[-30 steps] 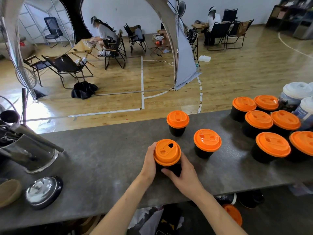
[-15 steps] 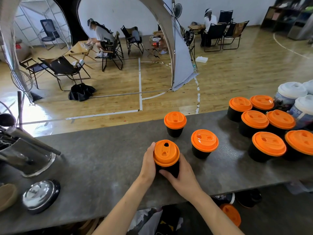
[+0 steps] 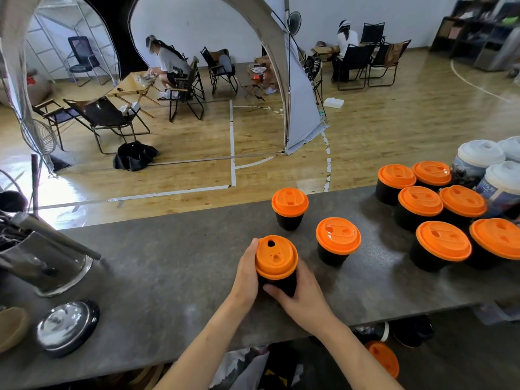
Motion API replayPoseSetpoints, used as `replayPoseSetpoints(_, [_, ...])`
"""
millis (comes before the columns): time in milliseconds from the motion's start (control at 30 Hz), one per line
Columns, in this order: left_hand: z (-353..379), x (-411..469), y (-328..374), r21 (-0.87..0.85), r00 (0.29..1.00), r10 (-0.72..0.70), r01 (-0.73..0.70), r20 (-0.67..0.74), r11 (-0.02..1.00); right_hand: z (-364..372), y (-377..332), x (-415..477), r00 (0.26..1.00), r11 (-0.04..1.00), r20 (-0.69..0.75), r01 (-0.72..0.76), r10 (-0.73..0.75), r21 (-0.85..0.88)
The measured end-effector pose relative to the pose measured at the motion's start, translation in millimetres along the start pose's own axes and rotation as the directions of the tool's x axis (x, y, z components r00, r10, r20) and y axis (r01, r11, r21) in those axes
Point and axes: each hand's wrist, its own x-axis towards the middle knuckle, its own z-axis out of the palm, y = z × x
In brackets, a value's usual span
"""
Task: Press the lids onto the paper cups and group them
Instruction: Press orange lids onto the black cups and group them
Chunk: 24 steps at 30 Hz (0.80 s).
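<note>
Daylight pours in from the left and burns the wooden floor [image 3: 42, 192] there to white glare, while the grey counter [image 3: 168, 263] lies dimmer, with soft shadows round the feet of the cups [image 3: 334, 254] (their orange lids carry only a faint sheen). The wide lens bows the counter's edges, and the picture is sharp at centre and softer toward the corners.

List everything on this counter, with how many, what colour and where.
black paper cups with orange plastic lids: nine; six grouped right, two loose centre, one held
white-lidded cups: at least three, far right
steel utensil holder: one, silver, left
round chrome lid: one, silver with black rim, front left
brown bowl: one, left edge
grey counter: one
left hand: grips held cup on its left
right hand: grips it on its right
</note>
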Motion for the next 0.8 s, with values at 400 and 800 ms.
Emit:
replayPoseSetpoints(400, [-0.4, -5.6, 3.3, -0.014, 0.999, -0.009, 0.009, -0.041, 1.000, 0.3, 3.9, 0.4, 0.999, 0.998, 0.002, -0.039, 0.039, 0.038])
replayPoseSetpoints(800, [-0.5, 2.3, 34.7, -0.121, 0.904, -0.416, 0.404, -0.100, 0.907, -6.1, -6.6, 0.1, 0.991, 0.965, -0.008, -0.127, 0.133, 0.231])
